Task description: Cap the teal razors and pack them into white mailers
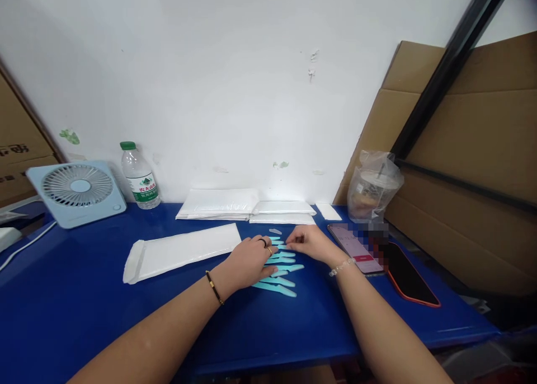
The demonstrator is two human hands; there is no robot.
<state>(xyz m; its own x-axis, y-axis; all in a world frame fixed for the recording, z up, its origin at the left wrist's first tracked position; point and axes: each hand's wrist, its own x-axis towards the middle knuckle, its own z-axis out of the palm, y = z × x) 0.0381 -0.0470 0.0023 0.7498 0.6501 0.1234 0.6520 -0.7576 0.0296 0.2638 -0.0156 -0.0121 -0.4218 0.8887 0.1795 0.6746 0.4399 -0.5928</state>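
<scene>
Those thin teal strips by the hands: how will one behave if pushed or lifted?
The teal strips look thin and flat, so probably light and quick to slide on the smooth blue table. Lying flush, one may be hard to pinch up. Flat and tapered, they should not roll.

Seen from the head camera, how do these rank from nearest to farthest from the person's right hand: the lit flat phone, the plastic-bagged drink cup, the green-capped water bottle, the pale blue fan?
From the right hand:
1. Lit flat phone, just to its right.
2. Plastic-bagged drink cup, behind and to the right.
3. Green-capped clear water bottle, far back on the left.
4. Pale blue square fan, farthest left.
</scene>
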